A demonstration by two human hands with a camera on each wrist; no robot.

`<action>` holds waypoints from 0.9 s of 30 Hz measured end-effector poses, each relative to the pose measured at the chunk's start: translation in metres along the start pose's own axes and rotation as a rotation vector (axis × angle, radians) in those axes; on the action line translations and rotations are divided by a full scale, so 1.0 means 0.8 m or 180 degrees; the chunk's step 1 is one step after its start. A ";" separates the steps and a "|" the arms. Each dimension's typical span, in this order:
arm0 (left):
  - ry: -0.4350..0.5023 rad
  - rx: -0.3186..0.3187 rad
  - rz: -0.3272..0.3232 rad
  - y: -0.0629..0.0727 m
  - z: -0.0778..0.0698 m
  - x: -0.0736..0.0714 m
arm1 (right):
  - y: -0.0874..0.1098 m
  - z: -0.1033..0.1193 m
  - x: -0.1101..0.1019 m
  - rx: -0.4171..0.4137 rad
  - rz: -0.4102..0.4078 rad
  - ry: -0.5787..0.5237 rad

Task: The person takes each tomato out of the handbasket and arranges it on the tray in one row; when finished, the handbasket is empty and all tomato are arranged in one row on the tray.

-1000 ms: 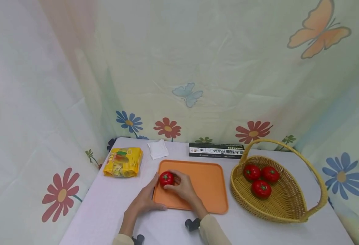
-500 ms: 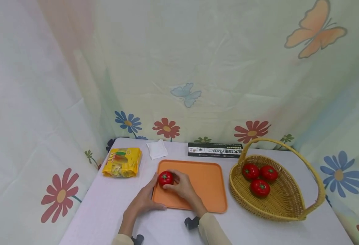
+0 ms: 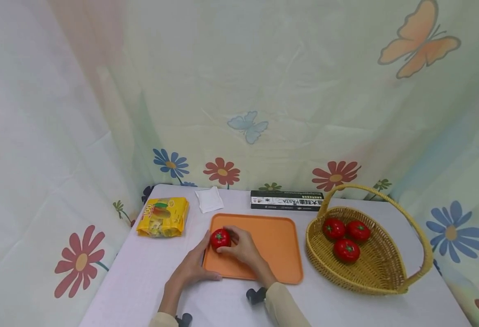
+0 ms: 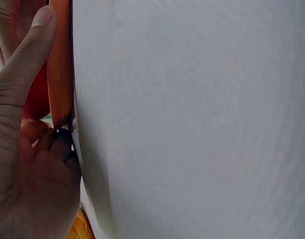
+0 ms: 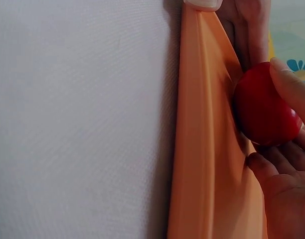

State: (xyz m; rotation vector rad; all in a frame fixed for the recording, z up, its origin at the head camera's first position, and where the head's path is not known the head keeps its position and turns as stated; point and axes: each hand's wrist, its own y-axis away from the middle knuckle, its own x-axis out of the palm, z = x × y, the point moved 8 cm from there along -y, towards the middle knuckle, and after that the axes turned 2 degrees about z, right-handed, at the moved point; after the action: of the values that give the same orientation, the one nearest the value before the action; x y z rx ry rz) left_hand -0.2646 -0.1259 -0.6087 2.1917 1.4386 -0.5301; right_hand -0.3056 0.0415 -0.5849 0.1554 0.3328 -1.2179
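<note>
On the left part of the orange tray [image 3: 274, 250] sits a glossy red tomato [image 3: 220, 238] with a green star-shaped top. My right hand [image 3: 244, 250] grips it from the right, thumb toward the front and fingers behind. The right wrist view shows the tomato [image 5: 264, 107] between thumb and fingers, low over the tray surface. My left hand [image 3: 194, 265] holds the tray's front left corner, thumb along the front edge and fingers along the left side. In the left wrist view, the thumb [image 4: 35, 42] lies against the tray's rim [image 4: 61, 74].
A wicker basket [image 3: 362, 286] with a tall handle stands to the right, holding three tomatoes [image 3: 346, 250]. A yellow packet [image 3: 163, 217] lies at the left. Behind the tray are a white packet [image 3: 209, 200] and a black-and-white pasta box [image 3: 286, 200]. A patterned curtain surrounds the table.
The whole head view has shifted slightly left. Both hands keep the same hold, and the tomato stays at the same place on the tray.
</note>
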 end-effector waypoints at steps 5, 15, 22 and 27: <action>0.0006 -0.0018 0.0006 0.001 -0.001 -0.001 | 0.004 0.005 -0.004 -0.0056 -0.0007 -0.0064; 0.0067 -0.0092 0.0003 0.001 -0.002 0.003 | 0.032 0.052 -0.061 -0.0084 0.0261 0.0109; 0.0056 -0.0022 0.0025 0.000 -0.002 0.002 | 0.069 0.102 -0.125 -0.0271 0.0810 0.0535; 0.0056 -0.0045 0.0023 -0.001 0.001 0.002 | 0.102 0.128 -0.174 -0.0309 0.0929 0.0906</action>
State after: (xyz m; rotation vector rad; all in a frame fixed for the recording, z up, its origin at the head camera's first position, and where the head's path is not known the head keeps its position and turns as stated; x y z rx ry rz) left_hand -0.2645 -0.1249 -0.6104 2.1950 1.4384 -0.4981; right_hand -0.2545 0.1638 -0.4472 0.2844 0.5949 -0.8886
